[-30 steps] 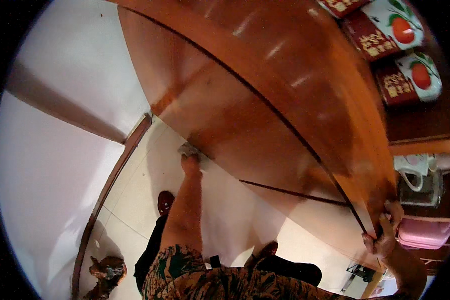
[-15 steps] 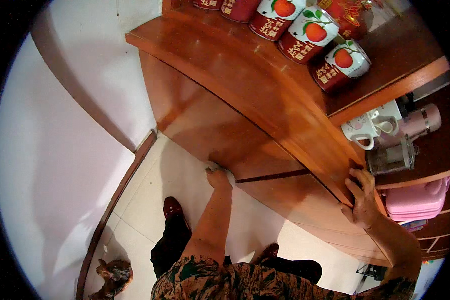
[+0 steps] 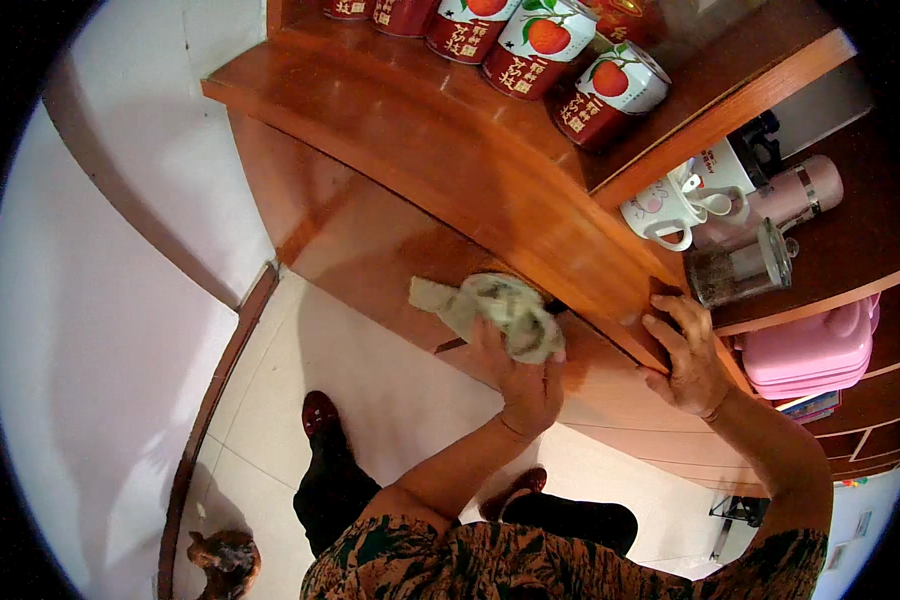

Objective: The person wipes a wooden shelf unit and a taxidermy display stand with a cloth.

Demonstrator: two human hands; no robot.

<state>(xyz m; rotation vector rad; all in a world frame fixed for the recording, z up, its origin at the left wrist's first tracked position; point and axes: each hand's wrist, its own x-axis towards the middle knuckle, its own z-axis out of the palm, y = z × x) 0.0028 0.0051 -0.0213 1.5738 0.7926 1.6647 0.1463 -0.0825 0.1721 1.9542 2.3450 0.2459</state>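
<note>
My left hand (image 3: 526,378) grips a crumpled pale green cloth (image 3: 490,308) and presses it against the front of a wooden cabinet (image 3: 390,240), just under its curved top edge. My right hand (image 3: 686,352) rests with fingers spread on the cabinet's top edge (image 3: 530,190), a little to the right of the cloth, holding nothing.
Several red and white tins with fruit pictures (image 3: 610,88) stand on the cabinet top. To the right are a white mug (image 3: 660,212), a pink flask (image 3: 770,205), a glass jar (image 3: 740,268) and a pink box (image 3: 815,345). White floor tiles (image 3: 370,360) and a white wall (image 3: 100,330) lie left.
My left hand has come up from low on the cabinet front to just under the top edge, with the cloth now bunched in it. My right hand stays on the edge.
</note>
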